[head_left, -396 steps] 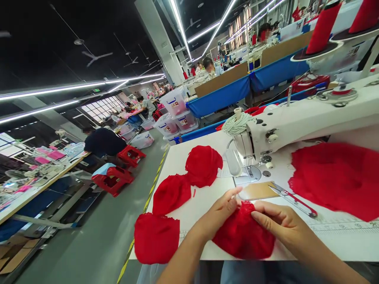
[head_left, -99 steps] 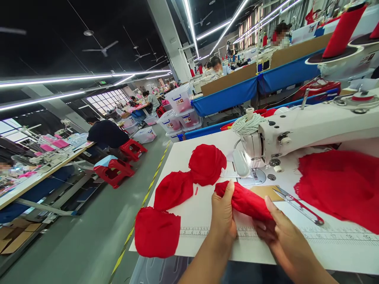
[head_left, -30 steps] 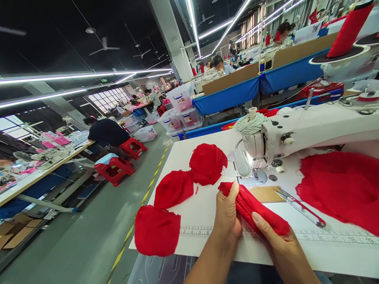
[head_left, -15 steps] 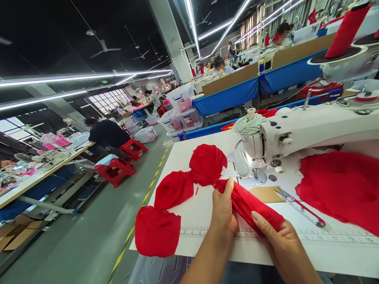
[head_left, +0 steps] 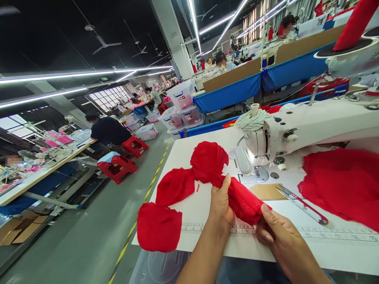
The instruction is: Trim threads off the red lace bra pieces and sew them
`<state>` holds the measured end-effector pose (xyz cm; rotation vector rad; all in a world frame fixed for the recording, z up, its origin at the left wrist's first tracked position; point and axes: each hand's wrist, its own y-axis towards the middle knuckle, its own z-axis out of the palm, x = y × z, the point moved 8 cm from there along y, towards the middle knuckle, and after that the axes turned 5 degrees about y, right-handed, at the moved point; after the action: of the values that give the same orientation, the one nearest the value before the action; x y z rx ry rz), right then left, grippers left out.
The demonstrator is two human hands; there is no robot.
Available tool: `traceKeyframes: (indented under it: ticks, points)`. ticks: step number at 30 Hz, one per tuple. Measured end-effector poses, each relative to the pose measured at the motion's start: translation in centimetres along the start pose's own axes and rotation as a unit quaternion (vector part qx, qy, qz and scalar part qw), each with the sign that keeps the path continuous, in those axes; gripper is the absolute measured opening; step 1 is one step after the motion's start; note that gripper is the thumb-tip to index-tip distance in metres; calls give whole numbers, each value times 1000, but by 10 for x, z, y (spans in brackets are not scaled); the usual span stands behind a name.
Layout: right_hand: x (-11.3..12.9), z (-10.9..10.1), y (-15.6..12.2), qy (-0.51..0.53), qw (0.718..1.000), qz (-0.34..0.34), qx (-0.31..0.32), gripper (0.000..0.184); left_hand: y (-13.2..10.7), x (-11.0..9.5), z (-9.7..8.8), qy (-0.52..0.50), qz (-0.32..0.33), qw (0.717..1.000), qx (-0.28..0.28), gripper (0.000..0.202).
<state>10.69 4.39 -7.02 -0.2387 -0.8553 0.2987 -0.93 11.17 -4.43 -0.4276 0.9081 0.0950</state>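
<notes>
A red fabric piece with a lacy surface (head_left: 244, 200) is stretched between my two hands above the white sewing table (head_left: 204, 213). My left hand (head_left: 221, 201) pinches its upper left end, thumb on top, near the sewing machine's needle area. At the lower right end, my right hand (head_left: 274, 227) grips the edge between thumb and fingers. A chain of red fabric pieces (head_left: 209, 161) runs leftward from near my left hand, the last one (head_left: 160, 228) overhanging the table's left edge. A small white label (head_left: 231, 169) lies beside the chain.
The white sewing machine (head_left: 319, 122) stands at right, a cord bundle (head_left: 251, 120) on its head. Thread snips (head_left: 304, 205) lie by a tan card (head_left: 263, 192). More red fabric (head_left: 340, 185) is at right. Left are red stools (head_left: 117, 167); storage boxes (head_left: 180, 96) stand behind.
My right hand has shifted slightly left and changed its grip toward the fabric's end. The held piece now shows more of its lacy face. The view has shifted slightly.
</notes>
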Motion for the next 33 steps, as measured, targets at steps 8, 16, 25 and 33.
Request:
traceKeyframes:
  ticks: [8, 16, 25, 33]
  points:
    - [-3, -10, 4, -29, 998, -45, -29, 54, 1, 1, -2, 2, -20, 1000, -12, 44]
    - [14, 3, -18, -84, 985, -144, -47, 41, 13, -2, -14, -9, -27, 997, -77, 29]
    - [2, -11, 0, -53, 996, -71, -11, 41, 12, -9, -10, -21, 3, 999, -31, 36]
    - [14, -1, -12, -29, 993, -89, -65, 45, 8, -1, -11, -18, -12, 999, -25, 38]
